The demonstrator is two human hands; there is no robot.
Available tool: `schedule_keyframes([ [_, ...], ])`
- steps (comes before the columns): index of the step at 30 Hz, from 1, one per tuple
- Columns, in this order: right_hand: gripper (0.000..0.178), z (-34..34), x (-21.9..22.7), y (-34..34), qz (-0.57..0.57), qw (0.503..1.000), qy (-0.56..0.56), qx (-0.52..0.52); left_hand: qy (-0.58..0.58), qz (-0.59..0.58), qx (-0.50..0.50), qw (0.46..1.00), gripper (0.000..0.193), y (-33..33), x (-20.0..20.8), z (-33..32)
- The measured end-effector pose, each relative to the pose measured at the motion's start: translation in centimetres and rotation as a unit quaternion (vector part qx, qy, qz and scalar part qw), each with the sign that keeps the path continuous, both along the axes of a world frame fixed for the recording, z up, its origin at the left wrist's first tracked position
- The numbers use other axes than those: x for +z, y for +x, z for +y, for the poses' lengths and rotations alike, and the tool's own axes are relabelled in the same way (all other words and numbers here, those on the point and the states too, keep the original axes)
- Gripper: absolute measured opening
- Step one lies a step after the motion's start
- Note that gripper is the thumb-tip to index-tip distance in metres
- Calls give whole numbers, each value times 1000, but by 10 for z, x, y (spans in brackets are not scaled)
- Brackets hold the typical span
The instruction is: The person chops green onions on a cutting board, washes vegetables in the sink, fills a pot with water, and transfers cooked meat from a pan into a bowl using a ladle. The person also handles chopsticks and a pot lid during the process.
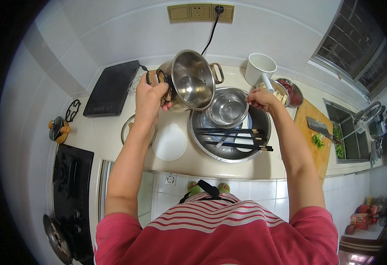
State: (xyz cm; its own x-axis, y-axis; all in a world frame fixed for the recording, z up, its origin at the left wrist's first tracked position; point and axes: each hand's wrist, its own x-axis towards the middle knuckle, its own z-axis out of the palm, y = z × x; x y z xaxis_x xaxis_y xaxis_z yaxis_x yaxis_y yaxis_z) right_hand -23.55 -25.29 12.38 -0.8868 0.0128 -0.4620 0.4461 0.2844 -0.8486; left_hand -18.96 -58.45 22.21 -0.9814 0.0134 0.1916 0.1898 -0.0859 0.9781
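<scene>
My left hand (151, 96) grips one handle of a steel pot (198, 73), which is tilted with its mouth toward the right. Its rim comes up to a clear bowl (229, 107); whether they touch I cannot tell. The fingers of my right hand (260, 99) pinch the right rim of that bowl. Beneath it stands a wide steel basin (198, 141), with black chopsticks (237, 145) and a spoon (222, 141) lying across or in it. A white round lid (170, 141) lies on the counter left of the basin.
A black induction cooktop (112, 88) lies at the back left. Behind my right hand stand a white long-handled pot (262, 65) and a bowl of dark red food (296, 95). A cleaver (319, 126) rests on the cutting board (306, 115) beside the sink (350, 152).
</scene>
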Motion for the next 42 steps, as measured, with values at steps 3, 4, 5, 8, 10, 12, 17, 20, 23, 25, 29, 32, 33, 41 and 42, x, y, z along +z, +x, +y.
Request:
schedule_keyframes([
  [3,12,1,0,2,72,997,19,-9,6,5,-5,1000,13,-1,-1,-1],
  [4,11,0,-1,3,94,995,32,-14,1,7,-7,1000,11,-1,-1,-1],
  [5,10,-1,-1,3,125,988,91,-10,-4,10,-10,1000,10,0,-2,-1],
  [8,10,-6,2,5,162,970,180,-2,-5,15,-15,1000,9,-1,-3,0],
  [10,11,-8,10,9,151,979,131,-24,1,11,-14,1000,10,-1,-2,-1],
  [12,11,-6,25,14,151,987,50,-22,4,13,-24,1000,10,-1,-1,-1],
  [17,13,-7,80,33,229,963,144,-9,-17,14,-23,1000,13,-1,-1,4],
  [20,12,-18,106,43,313,883,350,6,-27,22,-30,999,17,0,-4,12],
  [23,12,-30,113,55,376,778,502,36,-64,33,-25,997,26,-3,-11,23],
  [25,11,-36,113,62,373,752,542,37,-98,69,-20,993,31,-5,-19,34],
  [29,9,-36,114,72,360,733,576,31,-176,137,3,975,39,-12,-32,51],
  [32,9,-29,115,82,347,745,570,13,-225,176,1,958,39,-13,-36,62],
  [33,9,-26,116,85,348,748,565,4,-250,212,4,945,39,-12,-36,65],
  [41,11,-20,106,102,397,703,588,35,-305,337,-9,891,37,-10,-36,82],
  [42,12,-22,104,104,410,694,591,44,-307,352,-16,884,37,-9,-37,83],
])
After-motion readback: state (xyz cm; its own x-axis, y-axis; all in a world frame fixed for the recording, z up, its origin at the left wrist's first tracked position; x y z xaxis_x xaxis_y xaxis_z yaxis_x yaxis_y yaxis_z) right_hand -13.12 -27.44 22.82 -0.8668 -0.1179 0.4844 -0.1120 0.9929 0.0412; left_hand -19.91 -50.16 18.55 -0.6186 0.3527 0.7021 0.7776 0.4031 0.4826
